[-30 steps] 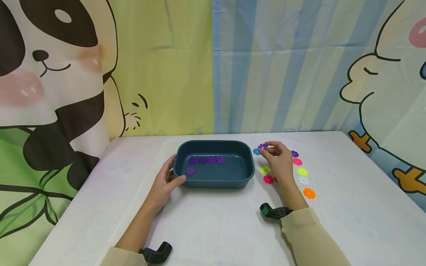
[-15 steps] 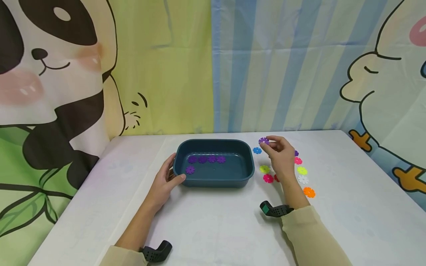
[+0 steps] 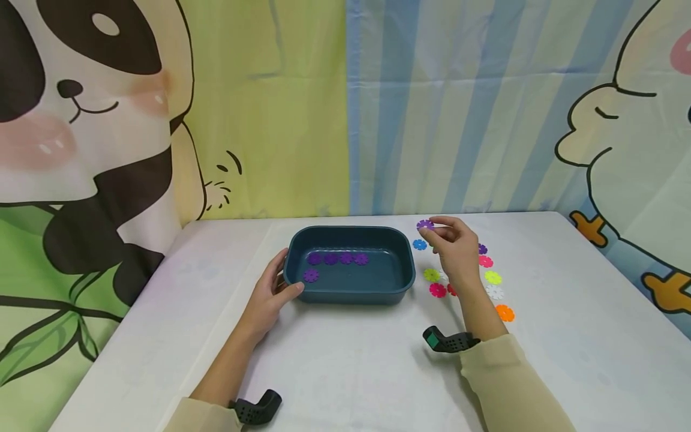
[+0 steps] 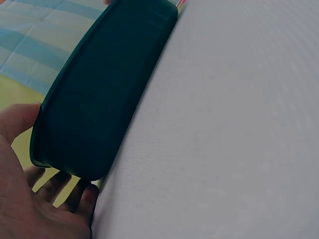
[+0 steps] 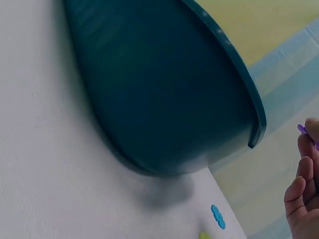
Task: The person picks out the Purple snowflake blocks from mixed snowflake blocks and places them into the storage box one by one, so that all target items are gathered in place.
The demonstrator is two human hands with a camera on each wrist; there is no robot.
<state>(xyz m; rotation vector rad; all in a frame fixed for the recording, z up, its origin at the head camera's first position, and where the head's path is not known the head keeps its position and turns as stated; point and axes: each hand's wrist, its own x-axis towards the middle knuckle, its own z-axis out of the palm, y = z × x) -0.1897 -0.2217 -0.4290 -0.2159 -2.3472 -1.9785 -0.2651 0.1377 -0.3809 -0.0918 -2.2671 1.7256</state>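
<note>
A dark teal plastic tub (image 3: 351,297) stands on the white table, with several purple flower-shaped discs (image 3: 330,258) lying on its floor. My left hand (image 3: 268,297) grips the tub's left end, thumb at the rim; in the left wrist view its fingers (image 4: 55,184) bend against the end wall. Beyond the tub's right side, my right hand (image 3: 456,252) pinches another purple flower-shaped disc (image 3: 424,225) between thumb and fingertips, held above the table. Just below that disc in the head view lies a blue flower-shaped disc (image 3: 419,245).
Several more flower-shaped discs lie around and beneath the right forearm: yellow (image 3: 431,275), pink (image 3: 438,290), white (image 3: 494,292), orange (image 3: 504,312) and dark purple (image 3: 483,248). A printed cloth backdrop (image 3: 270,120) hangs behind the table's far edge.
My right hand has risen slightly toward the far edge with the purple disc, uncovering the blue one below. The left hand and the tub have stayed in place.
</note>
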